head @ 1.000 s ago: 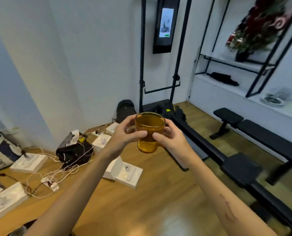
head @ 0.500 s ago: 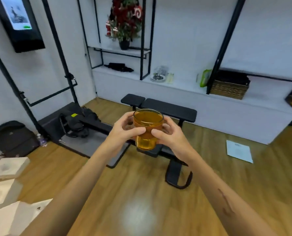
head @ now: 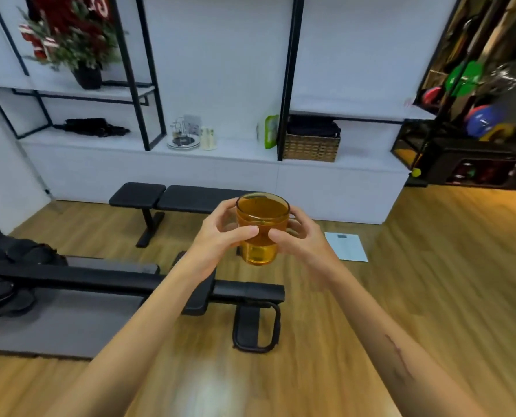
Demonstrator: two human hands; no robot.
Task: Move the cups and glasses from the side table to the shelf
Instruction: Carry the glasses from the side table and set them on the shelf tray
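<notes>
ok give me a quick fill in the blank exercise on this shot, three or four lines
1. The amber glass is held by ____ hands, the left hand and the right hand.
2. The wicker basket sits on the white ____.
3. The potted plant stands on the ____ side of the picture.
4. Below the glass on the wooden floor stands a black ____.

Missing words: both; shelf; left; bench

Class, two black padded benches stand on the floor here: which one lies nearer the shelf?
The far bench, standing against the white shelf base beyond the amber glass. The other bench stretches across the foreground, nearer the camera.
</notes>
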